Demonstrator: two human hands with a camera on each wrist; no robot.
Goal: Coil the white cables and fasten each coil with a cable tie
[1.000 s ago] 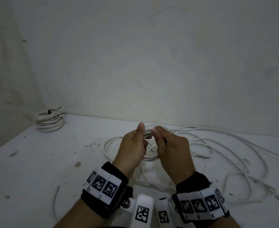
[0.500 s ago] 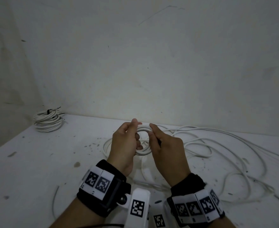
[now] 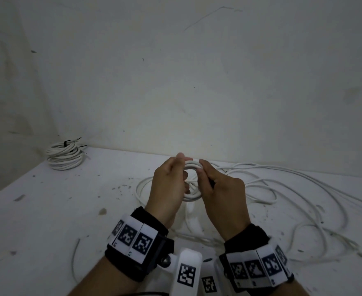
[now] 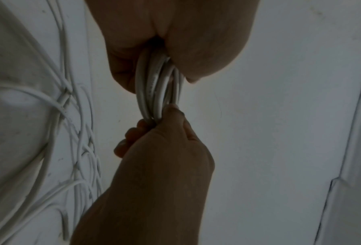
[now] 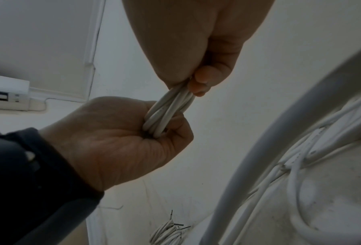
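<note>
Both hands up off the table (image 3: pixel 47 221): left hand (image 3: pixel 167 184) & right hand (image 3: pixel 220 189) each pinch the small coil (image 3: pixel 191 165) tight, so loops can't spring apart.

- Coil (image 3: pixel 191 167): its sides are hidden behind the left hand (image 3: pixel 168 186) and right hand (image 3: pixel 222 193).
- Loose cable (image 3: pixel 304 189): runs beyond the head view's right edge.
- Right wrist view: near strand (image 5: pixel 269 149) blurred.

Round white cable coil (image 3: pixel 194 167): smooth plastic sheath with a slight sheen. Flat white tabletop (image 3: pixel 47 210): matt painted surface, scuffed and speckled with dark flecks (material beneath cannot be told). Black wrist bands (image 3: pixel 152 223): matt cloth. Pale wall (image 3: pixel 175 82): matt, faintly scratched.
</note>
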